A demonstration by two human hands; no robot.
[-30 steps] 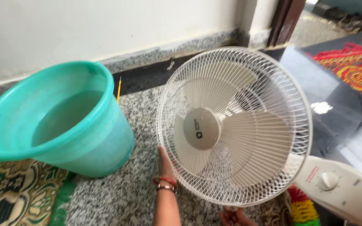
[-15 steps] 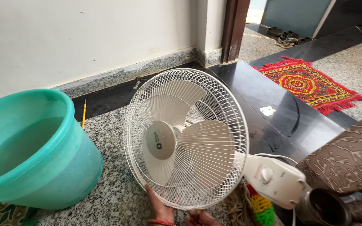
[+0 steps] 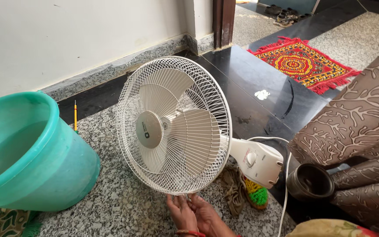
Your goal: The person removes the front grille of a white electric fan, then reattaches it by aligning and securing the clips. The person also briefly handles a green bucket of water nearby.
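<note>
So the biggest thing in the shot is the speckled granite floor (image 3: 123,206) with a strip of black polished stone (image 3: 259,83) running toward the doorway, plus a brown patterned sofa (image 3: 360,131) crowding the right edge. On the left sits a big teal bucket (image 3: 31,153) with water in it, tipped a bit toward the camera.

Middle of the frame is the white table fan (image 3: 174,125), lying over on its side so the wire guard faces up and left, with its white control base (image 3: 257,160) sticking out to the right and a white cord (image 3: 284,197) trailing down from it. Compared with a second ago the fan has swung round: the guard was facing the camera almost square and close, now it's turned away and the base is fully in view. The person's viewpoint has pulled back too, so the red patterned mat (image 3: 305,63) near the door shows up.

Both hands are now together at the bottom rim of the guard. The left hand (image 3: 181,214) and right hand (image 3: 205,215) have fingers pinched at the same spot on the rim, looks like a clip or catch there, though it's too small to tell what. A second ago only one hand was up on the guard's side.

Small stuff: a dark round cup (image 3: 310,182) by the sofa, a green scrubber (image 3: 257,195) and brownish rag (image 3: 233,191) under the base, a yellow pencil (image 3: 75,116) by the wall.
</note>
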